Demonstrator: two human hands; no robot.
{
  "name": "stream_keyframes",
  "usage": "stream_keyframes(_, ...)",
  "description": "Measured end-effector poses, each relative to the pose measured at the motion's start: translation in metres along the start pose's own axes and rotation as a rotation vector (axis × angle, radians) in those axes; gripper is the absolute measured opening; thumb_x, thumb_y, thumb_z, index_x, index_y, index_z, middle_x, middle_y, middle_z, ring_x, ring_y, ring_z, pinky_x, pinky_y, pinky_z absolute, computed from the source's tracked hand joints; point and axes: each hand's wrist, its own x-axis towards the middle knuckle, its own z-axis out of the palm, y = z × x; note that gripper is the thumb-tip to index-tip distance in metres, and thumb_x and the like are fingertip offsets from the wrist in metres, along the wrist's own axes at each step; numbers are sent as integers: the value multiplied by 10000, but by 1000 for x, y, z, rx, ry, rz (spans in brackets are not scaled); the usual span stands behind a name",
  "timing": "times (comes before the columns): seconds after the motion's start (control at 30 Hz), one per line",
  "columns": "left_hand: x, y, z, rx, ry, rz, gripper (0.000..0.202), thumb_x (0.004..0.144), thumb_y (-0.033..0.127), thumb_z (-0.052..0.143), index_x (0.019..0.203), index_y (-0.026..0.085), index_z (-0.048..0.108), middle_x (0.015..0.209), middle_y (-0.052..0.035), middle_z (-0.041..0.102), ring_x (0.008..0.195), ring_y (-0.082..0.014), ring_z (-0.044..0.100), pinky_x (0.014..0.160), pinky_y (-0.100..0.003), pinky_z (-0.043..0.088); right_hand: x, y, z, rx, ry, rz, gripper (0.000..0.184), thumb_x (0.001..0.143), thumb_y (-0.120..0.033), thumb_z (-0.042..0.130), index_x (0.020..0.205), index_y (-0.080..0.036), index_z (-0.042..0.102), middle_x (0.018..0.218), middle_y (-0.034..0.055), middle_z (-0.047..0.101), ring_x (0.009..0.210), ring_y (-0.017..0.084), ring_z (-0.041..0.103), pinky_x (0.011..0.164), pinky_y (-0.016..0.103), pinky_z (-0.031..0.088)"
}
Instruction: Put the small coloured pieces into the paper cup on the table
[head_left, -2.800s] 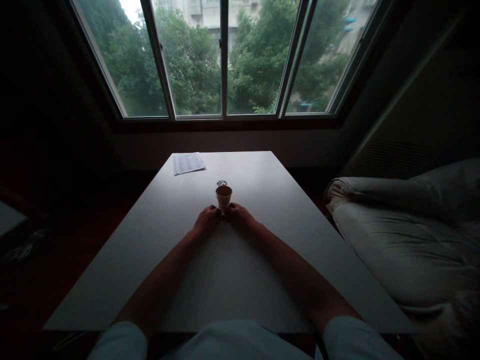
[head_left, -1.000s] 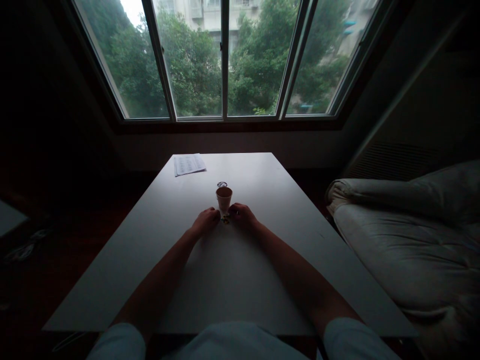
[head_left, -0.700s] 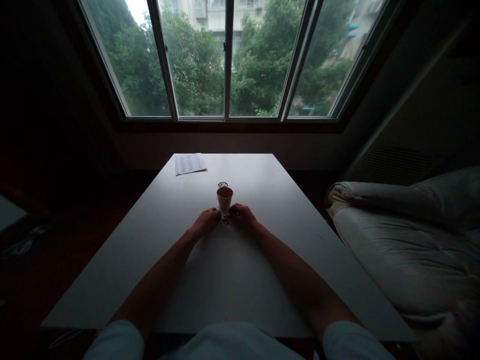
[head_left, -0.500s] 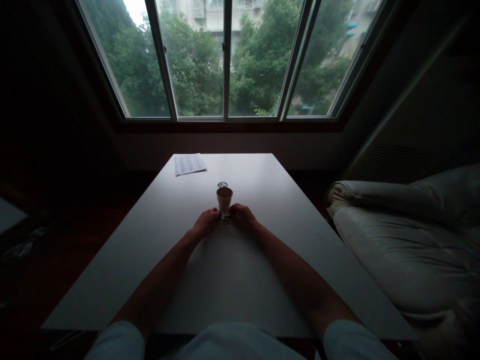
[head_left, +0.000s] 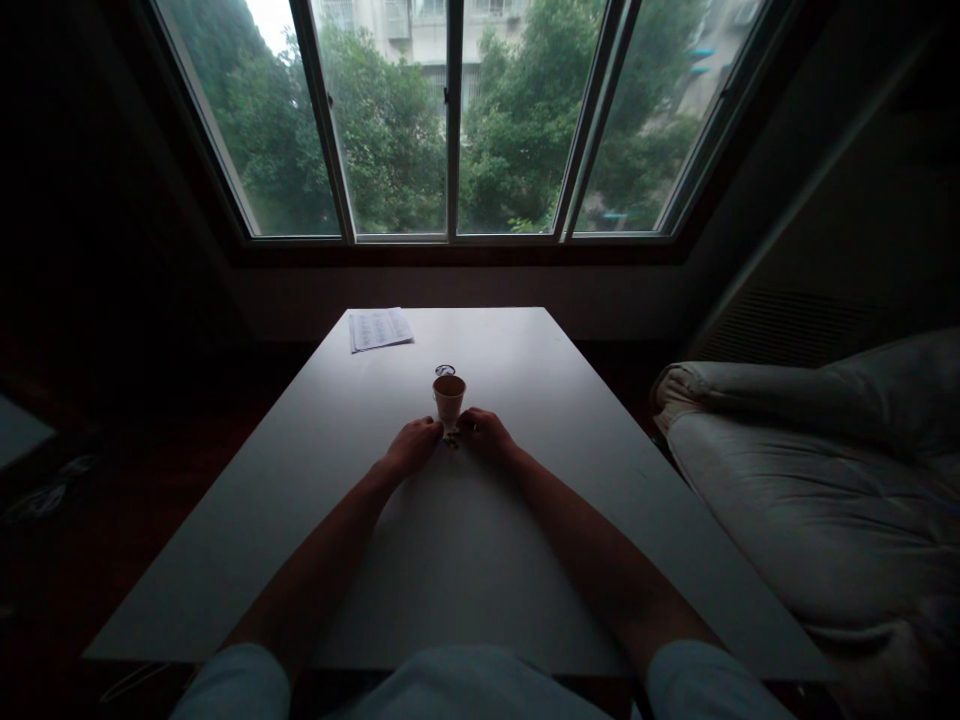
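Note:
A small paper cup (head_left: 449, 400) stands upright near the middle of the white table (head_left: 457, 560). Several small dark and yellowish pieces (head_left: 451, 440) lie just in front of its base, too small to name. My left hand (head_left: 415, 444) rests at the cup's lower left, fingers drawn together beside the pieces. On the other side, my right hand (head_left: 486, 434) has its fingers closed in a pinch close to the cup's lower right. What either hand holds, if anything, is too small and dark to make out. Whether the fingers touch the cup, I cannot tell.
Behind the cup lies a dark looped item (head_left: 445, 370). Printed sheets of paper (head_left: 381, 329) sit at the table's far left corner. A pale cushioned sofa (head_left: 810, 480) stands along the right side, and a wide window (head_left: 450, 120) is beyond the table.
The small pieces between my hands look slightly shifted. Both hands and the cup stay in nearly the same place.

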Motion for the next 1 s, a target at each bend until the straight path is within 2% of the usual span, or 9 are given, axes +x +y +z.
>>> stream_keyframes(0.43, 2, 0, 1, -11, -3, 1, 257, 958, 195, 429, 956, 169, 684, 954, -114, 643, 850, -198, 614, 767, -298, 442, -1, -1, 0, 4, 0, 17, 116, 828, -143, 603, 853, -184, 709, 875, 37, 680, 720, 129, 570, 658, 229, 409)
stream_keyframes(0.6, 3, 1, 3, -14, 42, -3, 262, 959, 191, 420, 964, 164, 681, 958, -108, 640, 849, -193, 602, 765, -294, 436, -1, -2, 0, 0, 5, 27, 111, 829, -148, 604, 839, -186, 708, 875, 35, 685, 722, 132, 575, 664, 230, 413)
stream_keyframes(0.77, 3, -4, 5, -184, 170, -19, 233, 951, 213, 451, 912, 185, 679, 927, -74, 638, 803, -162, 602, 747, -275, 443, -1, -1, 0, 7, -2, 19, 112, 826, -140, 604, 842, -182, 706, 872, 40, 681, 735, 136, 576, 676, 231, 418)
stream_keyframes(1.0, 19, -10, -1, -623, 432, -85, 167, 895, 257, 546, 933, 179, 688, 901, -41, 697, 817, -140, 625, 761, -257, 490, -1, -2, 0, -18, 2, 23, 131, 842, -155, 590, 857, -184, 717, 864, 38, 677, 714, 132, 562, 679, 231, 423)
